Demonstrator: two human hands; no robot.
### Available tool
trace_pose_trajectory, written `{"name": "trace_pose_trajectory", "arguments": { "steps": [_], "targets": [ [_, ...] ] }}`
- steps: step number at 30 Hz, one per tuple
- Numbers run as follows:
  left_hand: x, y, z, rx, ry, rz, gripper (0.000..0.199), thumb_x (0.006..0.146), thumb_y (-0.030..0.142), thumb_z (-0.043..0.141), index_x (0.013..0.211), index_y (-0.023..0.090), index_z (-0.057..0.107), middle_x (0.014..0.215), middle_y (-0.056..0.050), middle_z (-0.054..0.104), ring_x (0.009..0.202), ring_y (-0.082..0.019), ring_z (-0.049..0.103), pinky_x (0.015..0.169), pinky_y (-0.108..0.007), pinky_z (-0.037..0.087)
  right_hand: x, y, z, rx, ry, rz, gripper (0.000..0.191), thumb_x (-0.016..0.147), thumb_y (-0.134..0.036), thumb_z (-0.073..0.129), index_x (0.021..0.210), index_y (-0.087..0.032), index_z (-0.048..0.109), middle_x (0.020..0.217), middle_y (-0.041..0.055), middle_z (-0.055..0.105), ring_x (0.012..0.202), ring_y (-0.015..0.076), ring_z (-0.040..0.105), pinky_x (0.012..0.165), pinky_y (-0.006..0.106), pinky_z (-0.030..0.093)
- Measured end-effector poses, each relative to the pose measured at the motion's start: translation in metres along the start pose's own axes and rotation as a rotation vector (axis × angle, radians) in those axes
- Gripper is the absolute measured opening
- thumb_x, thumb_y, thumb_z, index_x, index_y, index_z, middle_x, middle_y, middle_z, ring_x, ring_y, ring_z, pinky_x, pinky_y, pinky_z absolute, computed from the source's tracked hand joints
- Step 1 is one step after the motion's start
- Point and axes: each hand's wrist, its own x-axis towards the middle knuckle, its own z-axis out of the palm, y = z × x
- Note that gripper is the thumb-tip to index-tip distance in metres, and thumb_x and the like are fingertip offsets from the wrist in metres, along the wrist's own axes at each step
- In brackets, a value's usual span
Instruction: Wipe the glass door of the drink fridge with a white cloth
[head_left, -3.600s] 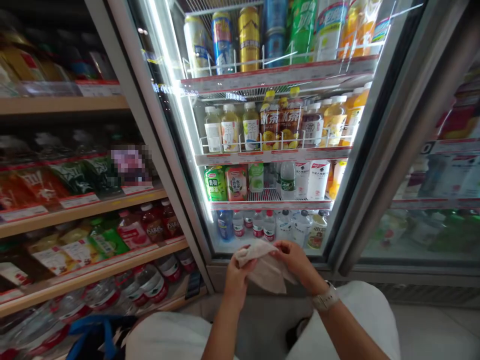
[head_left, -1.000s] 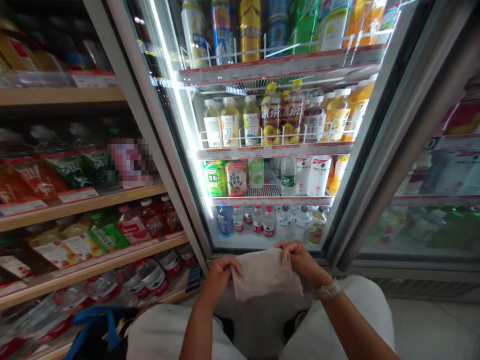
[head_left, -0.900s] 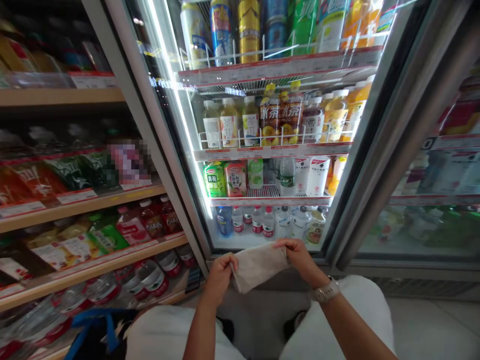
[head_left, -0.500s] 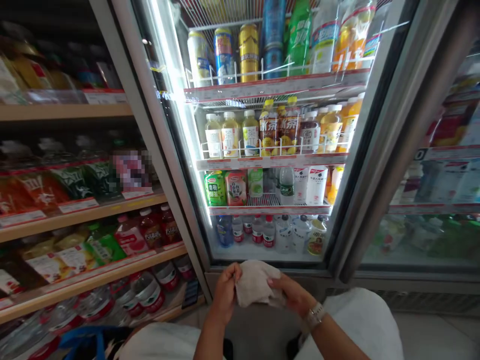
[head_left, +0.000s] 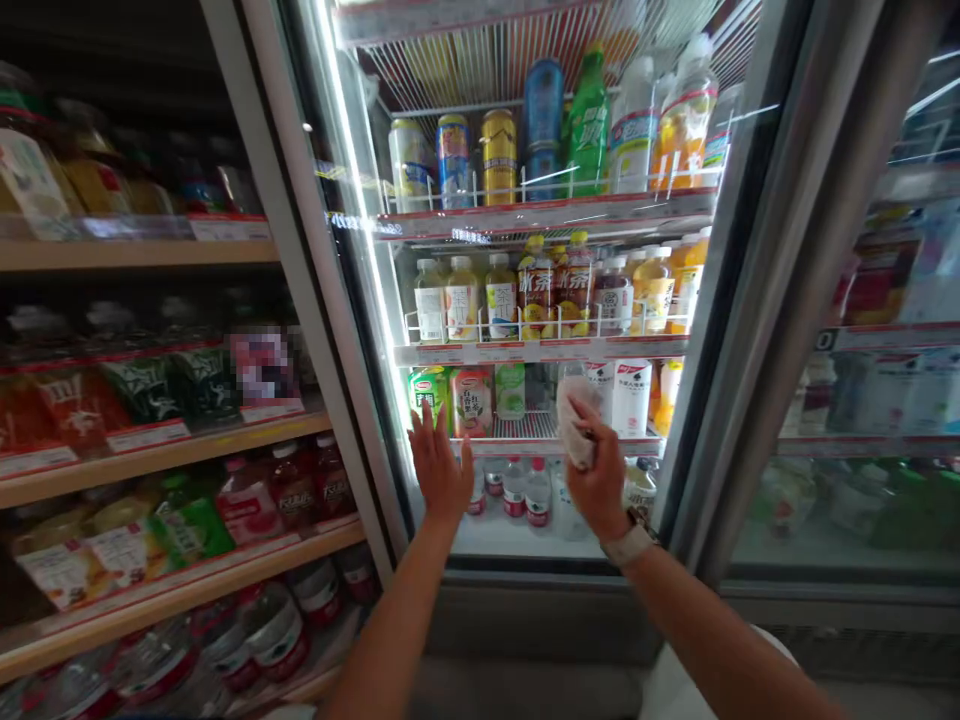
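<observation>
Cloth [head_left: 573, 420], presumably light and soft, best held bunched, is pinched in right hand [head_left: 600, 482] toward fridge door's [head_left: 540, 573] right edge; left hand [head_left: 442, 478], spread, nears left edge.

The cloth [head_left: 574, 422] is off-white, the watch strap [head_left: 628, 547] beige.

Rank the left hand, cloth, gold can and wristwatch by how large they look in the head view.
1. Left hand
2. Cloth and gold can: too alike to rank, as the right hand partly covers the cloth
3. Wristwatch
</observation>
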Motion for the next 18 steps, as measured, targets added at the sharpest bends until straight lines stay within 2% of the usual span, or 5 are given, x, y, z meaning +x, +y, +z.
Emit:
{"name": "trace_pose_trajectory", "arguments": {
  "steps": [3,6,10,13,18],
  "targets": [
    [0.029,-0.010,0.026,0.119,-0.005,0.209,0.064,0.098,0.034,0.043,0.155,0.020,0.018,0.162,-0.013,0.020,0.152,-0.027,0.007,0.122,-0.053,0.015,0.009,0.011,0.020,-0.198,-0.302,-0.314,0.051,0.082,-0.014,0.050,0.132,-0.020,0.050,0.155,0.0164,0.036,0.146,0.0308,0.030,0.115,0.056,0.031],
    [0.032,-0.023,0.046,0.185,0.017,0.340,0.068,0.097,0.036,0.045,0.156,0.020,0.014,0.162,-0.013,0.021,0.152,-0.028,0.006,0.122,-0.052,0.017,0.000,0.019,0.039,-0.338,-0.446,-0.359,0.068,0.079,-0.022,0.060,0.144,-0.019,0.041,0.164,0.0173,0.013,0.150,0.0384,0.013,0.115,0.062,0.025],
    [0.024,-0.035,0.056,0.238,0.097,0.402,0.066,0.097,0.037,0.043,0.155,0.018,0.018,0.161,-0.014,0.022,0.152,-0.028,0.008,0.122,-0.050,0.018,-0.009,0.021,0.053,-0.342,-0.326,-0.298,0.079,0.085,-0.029,0.055,0.155,-0.017,0.021,0.164,0.0185,0.003,0.150,0.0385,0.010,0.115,0.064,0.020],
    [0.022,-0.038,0.056,0.246,0.104,0.399,0.066,0.097,0.037,0.043,0.155,0.018,0.019,0.161,-0.013,0.023,0.151,-0.028,0.010,0.122,-0.049,0.018,-0.007,0.018,0.058,-0.367,-0.247,-0.238,0.085,0.087,-0.035,0.054,0.157,-0.017,0.011,0.164,0.0200,-0.006,0.150,0.0431,0.006,0.112,0.070,0.018],
    [0.022,-0.038,0.056,0.244,0.091,0.402,0.068,0.095,0.036,0.047,0.155,0.018,0.021,0.162,-0.011,0.018,0.151,-0.028,0.011,0.122,-0.047,0.016,-0.010,0.017,0.062,-0.544,-0.209,-0.163,0.077,0.081,-0.035,0.065,0.151,-0.031,0.033,0.165,0.0125,-0.011,0.148,0.0497,0.004,0.107,0.078,0.014]
  ]
}}
